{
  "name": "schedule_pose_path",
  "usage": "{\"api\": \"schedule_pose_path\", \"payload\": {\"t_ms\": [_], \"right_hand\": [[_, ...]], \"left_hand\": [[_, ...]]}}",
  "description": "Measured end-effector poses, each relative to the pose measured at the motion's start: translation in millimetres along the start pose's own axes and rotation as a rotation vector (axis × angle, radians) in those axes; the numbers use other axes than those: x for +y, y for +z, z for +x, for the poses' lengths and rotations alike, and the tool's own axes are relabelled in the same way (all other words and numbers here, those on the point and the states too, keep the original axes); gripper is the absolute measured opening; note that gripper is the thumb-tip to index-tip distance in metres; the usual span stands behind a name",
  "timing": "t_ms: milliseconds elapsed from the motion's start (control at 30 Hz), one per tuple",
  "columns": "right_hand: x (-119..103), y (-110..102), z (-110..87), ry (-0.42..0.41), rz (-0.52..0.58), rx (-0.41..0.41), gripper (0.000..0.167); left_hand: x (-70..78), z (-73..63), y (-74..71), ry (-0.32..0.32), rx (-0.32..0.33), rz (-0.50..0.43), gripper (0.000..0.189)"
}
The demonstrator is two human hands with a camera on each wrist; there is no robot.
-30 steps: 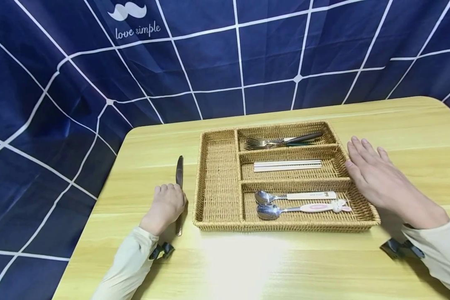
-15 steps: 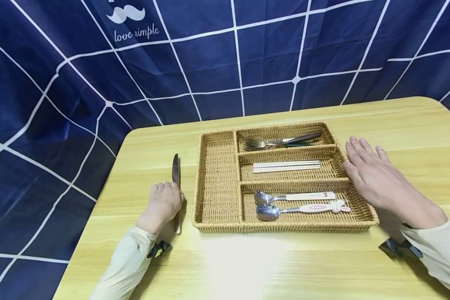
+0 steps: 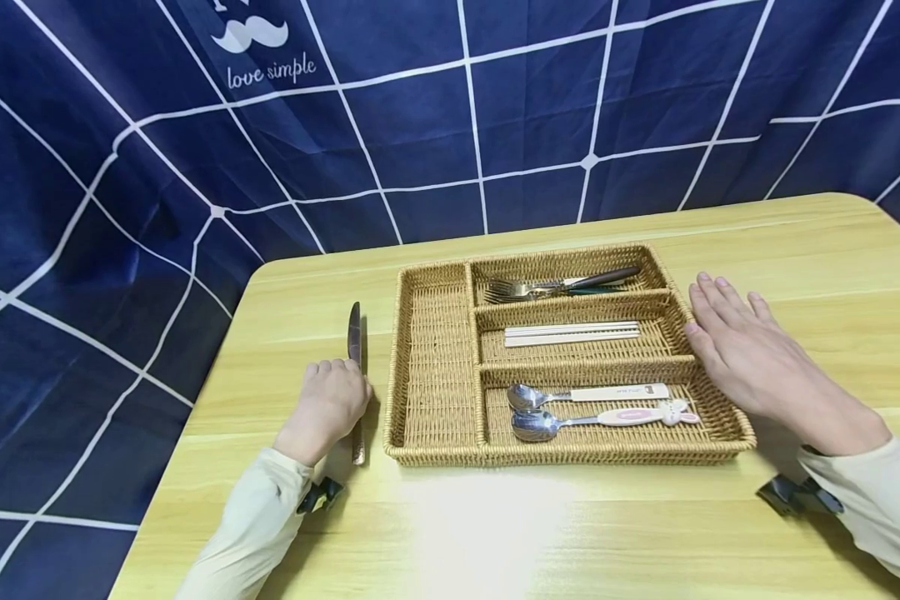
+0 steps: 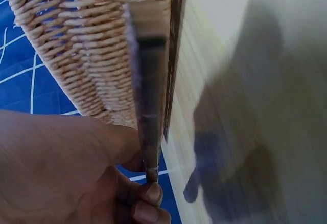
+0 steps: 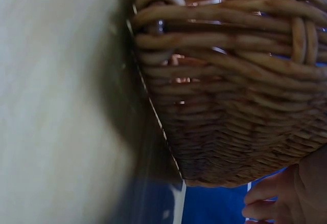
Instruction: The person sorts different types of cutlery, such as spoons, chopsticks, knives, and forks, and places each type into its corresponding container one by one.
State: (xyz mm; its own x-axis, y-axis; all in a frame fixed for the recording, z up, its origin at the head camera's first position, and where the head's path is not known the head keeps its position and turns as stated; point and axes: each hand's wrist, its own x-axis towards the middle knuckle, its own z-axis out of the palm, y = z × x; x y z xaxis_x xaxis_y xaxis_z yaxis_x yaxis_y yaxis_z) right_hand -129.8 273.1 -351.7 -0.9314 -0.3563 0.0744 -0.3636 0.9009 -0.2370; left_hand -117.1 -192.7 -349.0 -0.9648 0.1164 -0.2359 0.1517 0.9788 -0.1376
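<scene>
A table knife (image 3: 355,332) stands to the left of the wicker tray (image 3: 429,457), its blade pointing toward the back of the table. My left hand (image 3: 330,406) pinches it around the middle. The left wrist view shows thumb and fingertips of the left hand (image 4: 66,157) on the knife (image 4: 150,91), with a shadow on the table beside it. Along the tray's right wall rests my right hand (image 3: 757,358), fingers straight. In the right wrist view, fingers (image 5: 263,201) lie beside the woven wall (image 5: 230,91).
Forks (image 3: 513,291) lie in the tray's back compartment, white chopsticks (image 3: 570,333) in the middle one, and two spoons (image 3: 536,424) in the front one. The tray's long left compartment (image 3: 438,358) shows bare wicker. A blue checked cloth (image 3: 420,108) hangs behind the table (image 3: 480,533).
The knife in my left hand has shifted slightly away from me, its handle end now higher in the head view. My right hand keeps its place against the tray.
</scene>
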Motion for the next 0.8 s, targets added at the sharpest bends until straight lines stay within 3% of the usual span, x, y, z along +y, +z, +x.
{"api": "schedule_pose_path", "payload": {"t_ms": [500, 800], "right_hand": [[0.7, 0.6, -0.3, -0.002, 0.009, 0.004, 0.058], [0.9, 0.8, -0.2, -0.004, 0.008, -0.003, 0.058]], "left_hand": [[4.7, 0.3, -7.9, 0.004, 0.045, -0.013, 0.033], [7.0, 0.6, -12.2, 0.045, 0.048, 0.023, 0.033]]}}
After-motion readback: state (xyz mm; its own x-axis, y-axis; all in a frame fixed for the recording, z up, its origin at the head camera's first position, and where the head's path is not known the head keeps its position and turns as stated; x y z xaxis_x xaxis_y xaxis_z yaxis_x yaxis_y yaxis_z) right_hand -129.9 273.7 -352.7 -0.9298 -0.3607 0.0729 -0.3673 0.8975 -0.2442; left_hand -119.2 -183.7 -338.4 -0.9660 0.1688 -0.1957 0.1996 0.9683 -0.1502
